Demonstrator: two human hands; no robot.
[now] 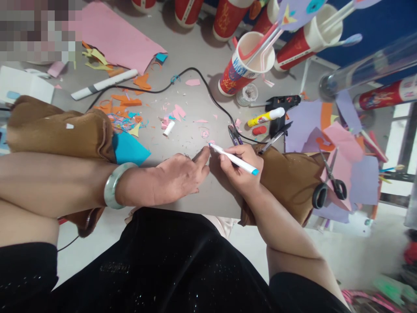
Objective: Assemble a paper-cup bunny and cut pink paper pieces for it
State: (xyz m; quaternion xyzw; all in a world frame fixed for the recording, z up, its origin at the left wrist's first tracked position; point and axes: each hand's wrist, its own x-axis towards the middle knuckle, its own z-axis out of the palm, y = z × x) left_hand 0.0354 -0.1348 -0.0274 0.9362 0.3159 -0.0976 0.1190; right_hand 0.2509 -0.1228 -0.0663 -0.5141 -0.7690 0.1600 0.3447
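Observation:
A white felt-tip pen (239,161) with a blue end is pinched in my right hand (243,167). Its blue tip meets a small pink paper piece (212,142) on the grey table (192,201). Reaching in from the left, my left hand (172,178) has its fingers drawn together, the index fingertip pressed at the edge of that pink piece; the fingers partly hide it. A pale green bangle (114,184) circles the left wrist. Close by lie a pink spiral scrap (205,133), a short white cylinder (169,128) and a blue paper sheet (130,149).
Brown cushioned sleeves (58,130) lie under my forearms. A black cable (208,82) crosses the table. Red paper cups (234,76) stand at the back. On the right are a glue stick (263,118), scissors (330,174) and purple paper (299,126); orange scraps (125,101) lie left.

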